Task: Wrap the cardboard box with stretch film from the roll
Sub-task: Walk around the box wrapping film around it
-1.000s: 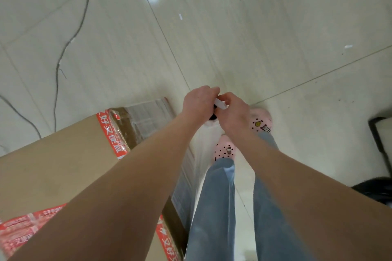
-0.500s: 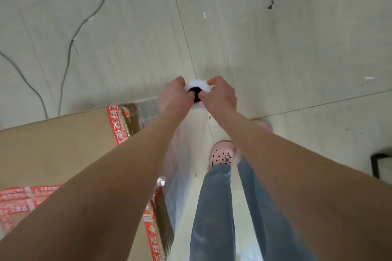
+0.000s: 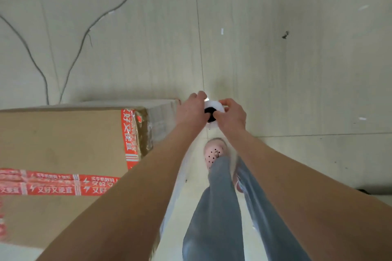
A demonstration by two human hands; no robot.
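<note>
A: What has changed since half a second ago?

B: The cardboard box [image 3: 63, 154] now shows more of its top, its far edge running nearly level across the left of the view. The hands have shifted right, past the box's far right corner, and the cables [image 3: 84, 34] on the floor [image 3: 297, 70] sit further left.

A: And the roll?

B: The stretch film roll [image 3: 214, 108] is between both hands, just right of that corner, above the floor. It is seen end-on: a white ring round a dark core hole. So its long axis runs roughly up and down, the near end pointing at the camera.

A: The hands?

B: The left hand [image 3: 192, 110] grips the roll's left side, fingers curled over the rim. The right hand [image 3: 231, 116] clasps the right side, thumb at the core. Both are closed on it.

A: Any film on the box?

B: Clear film [image 3: 161, 121] covers the far right corner and hangs down the right side, below the left forearm. A pink shoe [image 3: 214, 150] stands on the floor beneath the roll.
</note>
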